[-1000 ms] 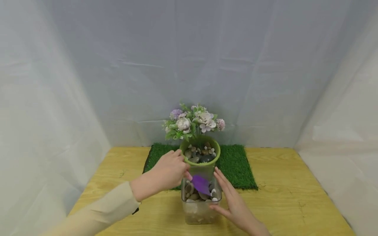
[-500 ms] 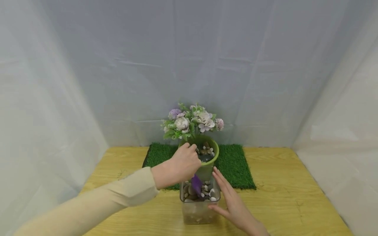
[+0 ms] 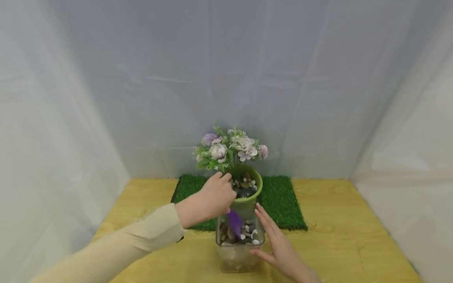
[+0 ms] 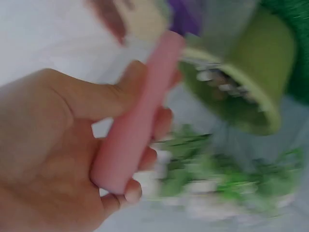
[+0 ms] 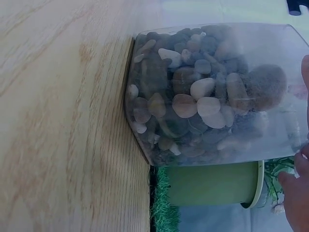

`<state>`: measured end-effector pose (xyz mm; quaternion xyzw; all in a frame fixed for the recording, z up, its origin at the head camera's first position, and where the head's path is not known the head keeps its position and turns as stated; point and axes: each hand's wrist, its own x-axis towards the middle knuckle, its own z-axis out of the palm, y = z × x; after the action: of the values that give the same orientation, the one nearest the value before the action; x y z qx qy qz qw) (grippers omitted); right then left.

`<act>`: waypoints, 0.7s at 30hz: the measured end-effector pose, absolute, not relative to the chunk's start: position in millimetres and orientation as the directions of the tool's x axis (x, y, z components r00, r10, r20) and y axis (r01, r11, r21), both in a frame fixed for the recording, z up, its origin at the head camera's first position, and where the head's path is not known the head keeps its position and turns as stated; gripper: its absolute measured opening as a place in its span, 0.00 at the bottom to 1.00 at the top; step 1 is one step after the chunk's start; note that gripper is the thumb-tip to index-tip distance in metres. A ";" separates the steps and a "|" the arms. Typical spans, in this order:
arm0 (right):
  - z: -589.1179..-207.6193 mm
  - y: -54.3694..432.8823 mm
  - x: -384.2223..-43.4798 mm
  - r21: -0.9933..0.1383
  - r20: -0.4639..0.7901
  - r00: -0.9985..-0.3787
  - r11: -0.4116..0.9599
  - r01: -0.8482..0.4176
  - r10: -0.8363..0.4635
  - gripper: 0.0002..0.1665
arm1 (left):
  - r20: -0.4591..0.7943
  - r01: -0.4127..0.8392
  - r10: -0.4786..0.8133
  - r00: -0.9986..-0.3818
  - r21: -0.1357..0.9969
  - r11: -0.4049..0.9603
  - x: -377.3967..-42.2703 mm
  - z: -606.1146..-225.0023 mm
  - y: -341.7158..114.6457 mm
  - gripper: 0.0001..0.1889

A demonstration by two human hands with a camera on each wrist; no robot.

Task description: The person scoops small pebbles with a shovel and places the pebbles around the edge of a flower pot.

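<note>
My left hand [image 3: 214,196] grips the pink handle [image 4: 140,116] of a small trowel, fingers wrapped round it in the left wrist view. Its purple blade [image 3: 235,225] points down among the pebbles in a clear plastic container [image 3: 238,259], which its wall shows partly filled with mixed stones. Against the container's right side lies my right hand [image 3: 279,247], fingers straight and thumb towards the front. Just behind stands a green flowerpot [image 3: 261,184] with stones inside and artificial flowers [image 3: 230,149] rising from it. My left hand covers part of the pot's left rim.
Beneath the pot lies a green artificial grass mat [image 3: 279,204], on a yellow wood-grain table [image 3: 339,236]. White sheeting [image 3: 226,78] hangs behind and to both sides. The pot and flowers stand close to the back sheet.
My left hand has moved right and slightly up since a second ago, then shifted slightly left. The purple blade has swung from slanting right to a steeper angle. My right hand stays in place.
</note>
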<state>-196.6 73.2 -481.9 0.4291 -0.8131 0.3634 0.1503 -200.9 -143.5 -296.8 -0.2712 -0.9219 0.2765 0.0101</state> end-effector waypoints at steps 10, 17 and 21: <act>-484.7 74.3 -193.5 -0.477 0.535 -0.602 0.376 -0.794 -0.593 0.57 | -0.212 0.433 0.443 -0.871 -0.756 0.490 -177.5 -300.5 -91.4 0.17; -486.9 72.3 -191.1 -0.466 0.557 -0.584 0.359 -0.808 -0.590 0.57 | -0.225 0.458 0.484 -0.845 -0.771 0.442 -181.3 -303.5 -91.6 0.16; -484.1 71.8 -193.2 -0.496 0.551 -0.598 0.348 -0.796 -0.582 0.59 | -0.162 0.504 0.566 -0.809 -0.687 0.523 -194.4 -305.5 -111.1 0.10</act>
<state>-193.2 71.8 -484.1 0.4259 -0.8089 0.3802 0.1403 -194.4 -111.1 -305.5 -0.3067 -0.8718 0.3798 0.0409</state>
